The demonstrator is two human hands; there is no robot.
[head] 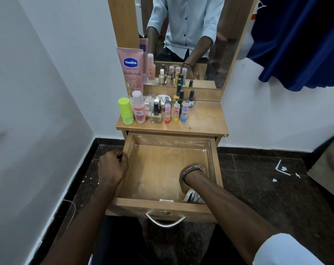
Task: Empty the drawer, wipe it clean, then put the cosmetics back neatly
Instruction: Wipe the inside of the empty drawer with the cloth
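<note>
The wooden drawer [212, 161] is pulled out, and dusty white smears mark its floor and back wall. My left hand [112, 167] grips the drawer's left wall with curled fingers. My right hand [190, 175] is inside at the front right corner, bent down over a pale cloth [193, 197] that it holds against the floor. The cosmetics stand on the dresser top: a pink Vaseline tube [130, 69], a green stick [125, 110], a pink bottle [138, 108], nail polish bottles [156, 112] and three lip balms [175, 112].
A mirror [227, 44] rises behind the dresser top [204, 119] and reflects me. White wall is close on the left. A dark stone floor lies to the right with small white scraps [282, 169]. A blue curtain [300, 44] hangs at the upper right.
</note>
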